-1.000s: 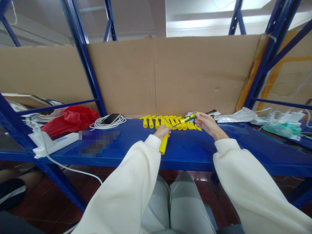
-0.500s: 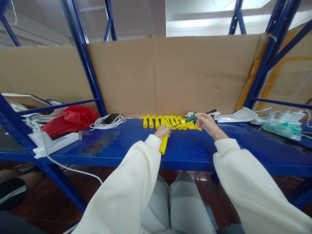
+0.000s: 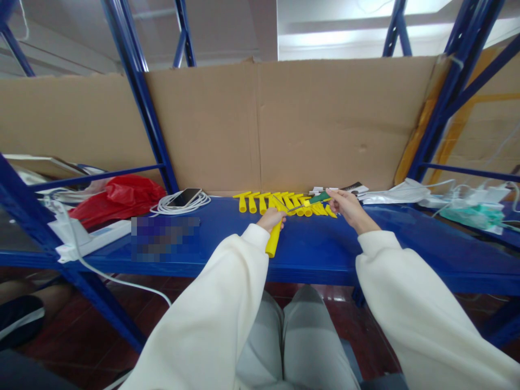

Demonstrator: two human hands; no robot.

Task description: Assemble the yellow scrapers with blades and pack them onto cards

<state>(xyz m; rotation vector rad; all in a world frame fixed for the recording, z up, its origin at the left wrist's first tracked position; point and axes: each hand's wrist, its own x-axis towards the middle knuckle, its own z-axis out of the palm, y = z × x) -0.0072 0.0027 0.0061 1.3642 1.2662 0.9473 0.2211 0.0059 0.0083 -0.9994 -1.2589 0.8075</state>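
My left hand [image 3: 271, 219] is closed around a yellow plastic piece with a tube-like handle [image 3: 273, 241] that sticks out below the fist, over the front of the blue shelf. In my right hand [image 3: 346, 207], pinched between the fingers, is a screwdriver [image 3: 319, 197] with a green and yellow handle. Its metal shaft points left, and the tip reaches the top of the held yellow piece near my left fingers. The exact contact there is too small to make out. Behind both hands several similar yellow pieces [image 3: 252, 205] lie in a row.
A phone [image 3: 186, 197] rests on a coiled white cable [image 3: 162, 208] at the left, beside a red plastic bag [image 3: 122, 195] and a white power strip [image 3: 99, 238]. Cardboard [image 3: 325, 124] stands along the back. White plastic [image 3: 398, 193] lies right, near blue uprights [image 3: 441, 103].
Hardly anything differs. My right hand and the screwdriver have shifted very slightly, while my left hand keeps its hold on the yellow piece.
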